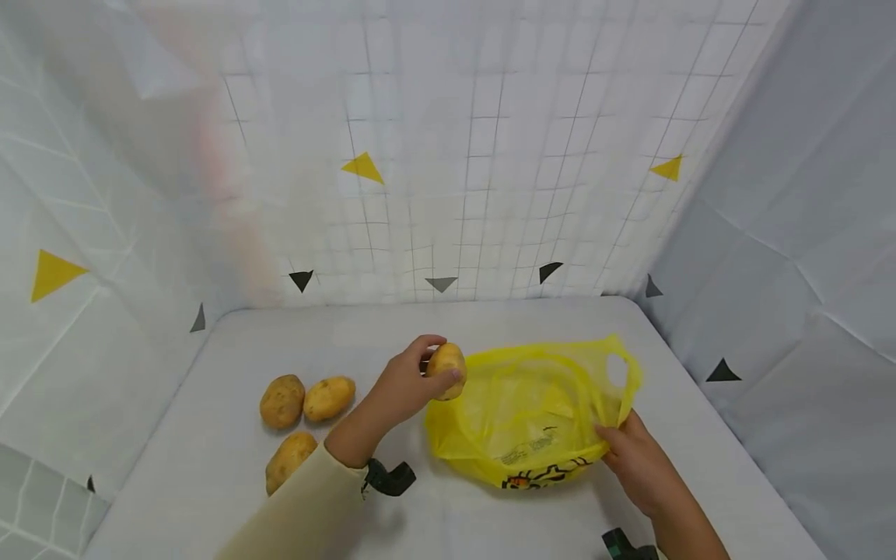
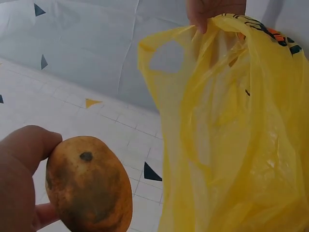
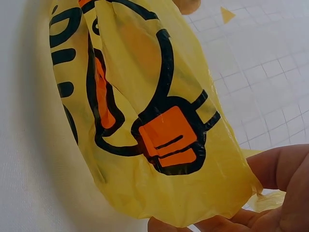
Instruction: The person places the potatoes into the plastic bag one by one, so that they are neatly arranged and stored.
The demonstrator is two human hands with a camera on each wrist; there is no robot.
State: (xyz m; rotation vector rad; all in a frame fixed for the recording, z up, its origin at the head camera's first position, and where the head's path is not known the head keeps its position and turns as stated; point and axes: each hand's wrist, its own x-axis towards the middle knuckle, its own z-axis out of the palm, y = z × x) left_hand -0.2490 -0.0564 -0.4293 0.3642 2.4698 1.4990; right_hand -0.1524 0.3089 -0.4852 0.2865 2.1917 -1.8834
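Observation:
A potato point(image 1: 448, 370) is held between the thumb and fingers of my left hand point(image 1: 402, 389), at the left edge of a yellow plastic bag point(image 1: 518, 412). In the left wrist view the same potato point(image 2: 89, 186) shows a dark spot on its skin. My right hand point(image 1: 637, 463) pinches the bag's rim near its right handle. The bag lies on the table with its mouth spread apart. From the right wrist, the bag's printed side point(image 3: 193, 203) shows black and orange figures, with my right hand's fingers point(image 3: 277, 166) gripping its edge.
Left of the bag, three more potatoes lie on the white table point(image 1: 476, 529): one at the back left point(image 1: 282, 401), one beside it point(image 1: 329, 398), and one nearer point(image 1: 288, 460), partly behind my left sleeve. White sheeted walls point(image 1: 525, 117) with triangular marks stand around the table.

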